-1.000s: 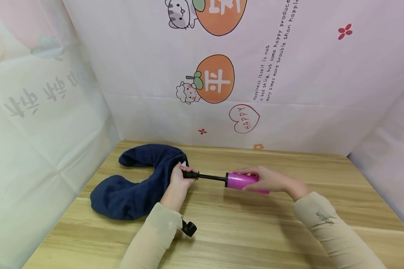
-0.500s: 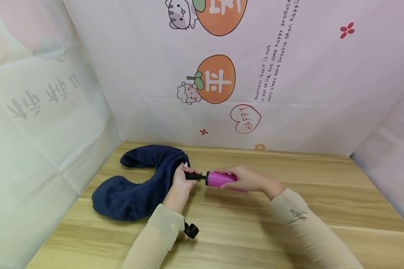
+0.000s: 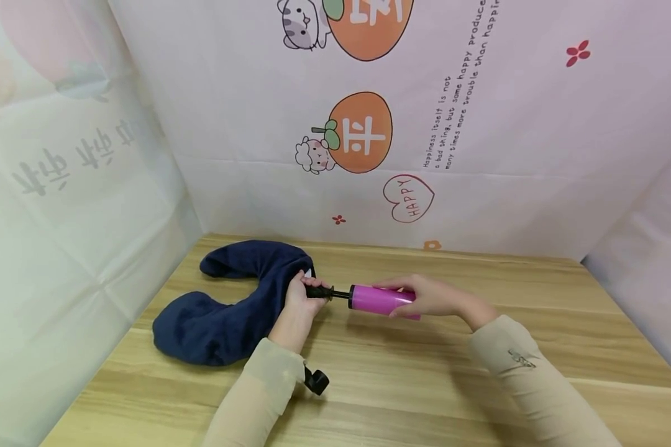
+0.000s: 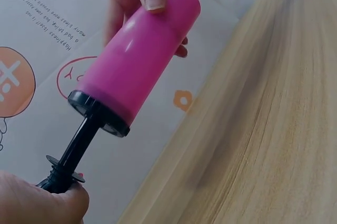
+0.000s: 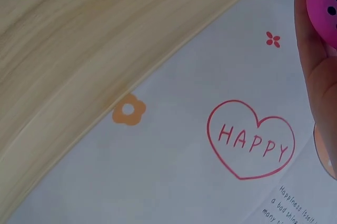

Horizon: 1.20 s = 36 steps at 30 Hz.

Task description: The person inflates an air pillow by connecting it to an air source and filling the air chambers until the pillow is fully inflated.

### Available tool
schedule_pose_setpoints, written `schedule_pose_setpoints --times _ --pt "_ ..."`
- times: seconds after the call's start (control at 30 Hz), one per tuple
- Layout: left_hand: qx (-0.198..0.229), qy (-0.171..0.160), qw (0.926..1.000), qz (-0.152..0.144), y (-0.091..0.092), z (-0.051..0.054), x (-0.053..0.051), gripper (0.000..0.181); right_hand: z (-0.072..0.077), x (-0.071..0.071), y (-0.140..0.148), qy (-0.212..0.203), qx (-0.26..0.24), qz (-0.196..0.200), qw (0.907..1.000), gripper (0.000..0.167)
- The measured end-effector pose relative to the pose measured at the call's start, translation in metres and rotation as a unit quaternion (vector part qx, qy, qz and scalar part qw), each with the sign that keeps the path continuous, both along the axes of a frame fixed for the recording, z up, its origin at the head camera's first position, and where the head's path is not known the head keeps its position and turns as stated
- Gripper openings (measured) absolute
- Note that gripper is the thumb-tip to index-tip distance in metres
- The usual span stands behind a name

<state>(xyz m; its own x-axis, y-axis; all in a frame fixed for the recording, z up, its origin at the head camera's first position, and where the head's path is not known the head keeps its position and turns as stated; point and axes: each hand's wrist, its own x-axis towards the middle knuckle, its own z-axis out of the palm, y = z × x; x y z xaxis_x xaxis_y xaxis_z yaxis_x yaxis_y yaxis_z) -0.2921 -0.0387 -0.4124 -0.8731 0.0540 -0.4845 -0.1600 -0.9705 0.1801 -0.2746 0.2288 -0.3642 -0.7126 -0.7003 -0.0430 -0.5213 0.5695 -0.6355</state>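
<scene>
A pink hand pump (image 3: 377,300) with a black rod is held sideways above the table. My right hand (image 3: 433,297) grips its pink barrel, thumb on the near side. At the other end my left hand (image 3: 302,298) grips the black handle, right against a navy U-shaped neck pillow (image 3: 218,326). A short stretch of rod shows between handle and barrel, also in the left wrist view, where the pump barrel (image 4: 139,50) fills the middle. Whether the pump joins the pillow is hidden behind my left hand. The right wrist view catches only the barrel's pink end (image 5: 325,6).
The wooden table (image 3: 402,385) reaches back to a printed white cloth (image 3: 257,186) hanging behind it, with more cloth at both sides. A black strap end with a small black block (image 3: 316,381) sticks out from my left wrist.
My right hand slid the pink barrel left toward the handle, then partly back to the right, so slightly more rod shows than half a second ago. Left hand and pillow stay nearly still.
</scene>
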Motion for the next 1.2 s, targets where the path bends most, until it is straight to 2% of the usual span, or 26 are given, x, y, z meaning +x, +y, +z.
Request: schedule_pose_setpoints --times 0.17,0.33,0.5,0.77,0.97,1.1,1.2 --pt "-0.009 0.004 0.9999 -0.004 0.001 -0.001 0.0 0.053 0.001 0.002 0.002 0.004 0.004 0.0 1.0 0.06" --pt "-0.013 0.013 0.9998 -0.005 0.004 -0.001 -0.002 0.052 -0.003 0.001 -0.015 0.041 0.018 -0.002 0.999 0.059" --pt "-0.013 0.013 0.9998 -0.001 0.001 -0.004 -0.001 0.05 -0.008 0.0 -0.03 0.069 0.027 0.018 0.9971 0.058" --pt "0.004 0.009 0.9999 -0.008 -0.004 0.001 -0.002 0.051 -0.005 -0.001 -0.013 0.031 -0.009 0.01 0.9994 0.058" --pt "-0.004 0.001 0.9999 -0.012 -0.004 0.001 -0.001 0.052 -0.004 0.001 0.001 0.014 -0.009 0.014 0.9998 0.059" --pt "-0.007 0.004 0.9997 -0.022 -0.003 -0.001 -0.001 0.053 -0.004 0.005 0.012 -0.002 -0.008 0.002 1.0 0.057" --pt "-0.005 0.006 0.9998 -0.018 -0.003 -0.002 -0.001 0.053 -0.002 0.007 0.02 -0.012 -0.007 -0.005 0.9999 0.058"
